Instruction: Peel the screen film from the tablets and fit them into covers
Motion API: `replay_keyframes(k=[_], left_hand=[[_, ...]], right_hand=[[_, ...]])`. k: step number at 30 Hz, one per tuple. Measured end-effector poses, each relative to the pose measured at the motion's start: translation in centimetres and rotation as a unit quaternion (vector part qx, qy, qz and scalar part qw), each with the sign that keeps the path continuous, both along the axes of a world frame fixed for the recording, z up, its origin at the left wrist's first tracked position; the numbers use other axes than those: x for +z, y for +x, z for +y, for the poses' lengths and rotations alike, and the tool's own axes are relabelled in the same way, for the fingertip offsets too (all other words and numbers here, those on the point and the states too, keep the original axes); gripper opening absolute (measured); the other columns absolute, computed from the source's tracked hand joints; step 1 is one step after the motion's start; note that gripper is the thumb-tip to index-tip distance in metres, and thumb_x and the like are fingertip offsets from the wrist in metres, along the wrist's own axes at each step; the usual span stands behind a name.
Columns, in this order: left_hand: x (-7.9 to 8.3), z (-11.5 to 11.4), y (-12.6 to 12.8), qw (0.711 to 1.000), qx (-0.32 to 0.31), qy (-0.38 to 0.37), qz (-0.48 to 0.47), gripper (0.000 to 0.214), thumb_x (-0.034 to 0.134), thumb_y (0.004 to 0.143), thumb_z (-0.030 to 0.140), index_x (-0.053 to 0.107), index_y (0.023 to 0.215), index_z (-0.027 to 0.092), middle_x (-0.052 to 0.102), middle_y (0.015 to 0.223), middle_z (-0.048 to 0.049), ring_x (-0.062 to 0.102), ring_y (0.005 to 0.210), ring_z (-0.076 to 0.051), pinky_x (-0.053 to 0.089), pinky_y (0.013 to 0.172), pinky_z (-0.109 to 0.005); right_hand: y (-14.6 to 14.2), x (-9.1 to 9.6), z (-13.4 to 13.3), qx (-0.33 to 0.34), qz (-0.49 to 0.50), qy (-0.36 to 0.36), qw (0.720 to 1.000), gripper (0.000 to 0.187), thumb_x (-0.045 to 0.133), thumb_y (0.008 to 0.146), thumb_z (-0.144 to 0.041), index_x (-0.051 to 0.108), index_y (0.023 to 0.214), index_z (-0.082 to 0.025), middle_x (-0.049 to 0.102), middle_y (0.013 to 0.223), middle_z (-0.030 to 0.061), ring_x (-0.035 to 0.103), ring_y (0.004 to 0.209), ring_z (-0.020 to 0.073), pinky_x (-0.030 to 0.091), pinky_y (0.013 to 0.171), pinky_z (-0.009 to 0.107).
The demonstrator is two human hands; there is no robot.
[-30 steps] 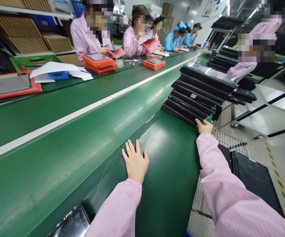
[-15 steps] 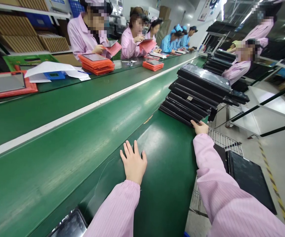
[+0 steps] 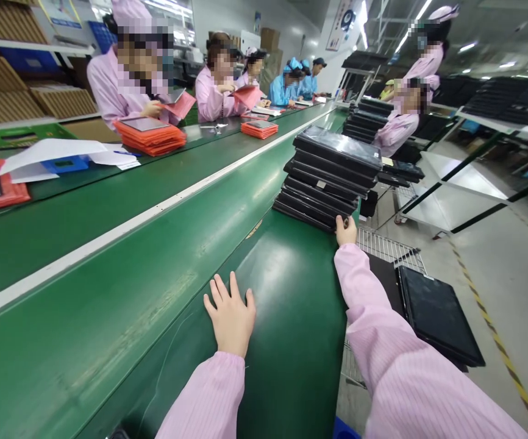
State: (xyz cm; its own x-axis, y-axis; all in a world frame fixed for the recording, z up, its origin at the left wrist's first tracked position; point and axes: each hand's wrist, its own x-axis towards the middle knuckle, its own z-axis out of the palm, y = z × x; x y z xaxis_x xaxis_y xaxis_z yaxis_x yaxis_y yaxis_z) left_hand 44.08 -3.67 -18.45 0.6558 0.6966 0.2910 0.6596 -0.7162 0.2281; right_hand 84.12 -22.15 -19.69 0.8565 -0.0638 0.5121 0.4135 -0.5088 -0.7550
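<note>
My left hand [image 3: 230,316] lies flat on the green conveyor belt [image 3: 286,341], fingers spread, holding nothing. My right hand [image 3: 346,230] reaches past it to the near end of a tall stack of flat black cases [image 3: 323,180] standing on the belt. Its fingers touch the lowest cases at the corner, though part of the hand is hidden behind them. Whether it grips them I cannot tell. The stack's layers sit slightly offset, and a glossy film covers the top case.
Beyond a white-edged divider, co-workers in pink smocks [image 3: 216,91] sit at a parallel belt with orange stacks [image 3: 149,137]. To the right, a wire rack [image 3: 387,249] holds a black panel [image 3: 438,314]. More black cases stand further along, and yellow-black tape marks the floor.
The whole scene has shifted left and slightly up in view as my head turned. My hands stay at the belt and the stack, and the stack has not visibly moved on the belt.
</note>
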Motion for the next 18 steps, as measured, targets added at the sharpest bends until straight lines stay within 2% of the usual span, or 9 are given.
replay_keyframes(k=[3, 5, 9, 13, 18], left_hand=[[-0.1, 0.0, -0.1, 1.0, 0.001, 0.008, 0.004, 0.056, 0.043, 0.095, 0.035, 0.045, 0.145, 0.01, 0.041, 0.149, -0.029, 0.04, 0.139, -0.039, 0.031, 0.11, -0.059], [-0.1, 0.0, -0.1, 1.0, 0.002, 0.015, 0.007, 0.056, 0.043, 0.096, 0.036, 0.046, 0.145, 0.01, 0.041, 0.149, -0.029, 0.04, 0.139, -0.039, 0.032, 0.109, -0.058], [-0.3, 0.0, -0.2, 0.999, 0.001, 0.034, 0.009, 0.055, 0.042, 0.096, 0.036, 0.047, 0.143, 0.008, 0.042, 0.148, -0.0298, 0.041, 0.137, -0.039, 0.031, 0.109, -0.058], [-0.4, 0.0, -0.3, 0.998, -0.001, 0.055, 0.01, 0.054, 0.04, 0.097, 0.036, 0.048, 0.142, 0.008, 0.043, 0.146, -0.0299, 0.043, 0.136, -0.04, 0.032, 0.108, -0.058], [-0.7, 0.1, -0.4, 0.997, -0.003, 0.077, 0.01, 0.053, 0.039, 0.097, 0.036, 0.049, 0.142, 0.008, 0.044, 0.145, -0.0302, 0.044, 0.135, -0.04, 0.033, 0.108, -0.058]], right_hand=[[-1.2, 0.2, 0.6, -0.05, -0.028, -0.019, 0.998, 0.056, 0.063, 0.09, -0.042, 0.05, 0.139, -0.017, 0.064, 0.116, 0.0109, 0.066, 0.094, 0.0224, 0.053, 0.088, 0.044], [-2.1, 0.2, 1.0, -0.076, -0.049, -0.032, 0.995, 0.062, 0.061, 0.088, -0.04, 0.047, 0.143, -0.017, 0.062, 0.119, 0.0123, 0.065, 0.097, 0.0246, 0.051, 0.092, 0.044], [-4.0, -0.1, 1.4, -0.105, -0.08, -0.058, 0.989, 0.052, 0.05, 0.088, -0.032, 0.053, 0.139, -0.019, 0.06, 0.117, 0.0122, 0.064, 0.098, 0.0245, 0.052, 0.085, 0.038], [-5.1, -0.2, 1.8, -0.108, -0.103, -0.084, 0.985, 0.047, 0.05, 0.085, -0.027, 0.059, 0.132, -0.022, 0.059, 0.114, 0.0095, 0.063, 0.097, 0.023, 0.054, 0.08, 0.035], [-5.0, 0.4, 2.3, -0.131, -0.133, -0.092, 0.978, 0.052, 0.053, 0.081, -0.025, 0.053, 0.132, -0.019, 0.054, 0.121, 0.0132, 0.053, 0.115, 0.0286, 0.049, 0.093, 0.044]])
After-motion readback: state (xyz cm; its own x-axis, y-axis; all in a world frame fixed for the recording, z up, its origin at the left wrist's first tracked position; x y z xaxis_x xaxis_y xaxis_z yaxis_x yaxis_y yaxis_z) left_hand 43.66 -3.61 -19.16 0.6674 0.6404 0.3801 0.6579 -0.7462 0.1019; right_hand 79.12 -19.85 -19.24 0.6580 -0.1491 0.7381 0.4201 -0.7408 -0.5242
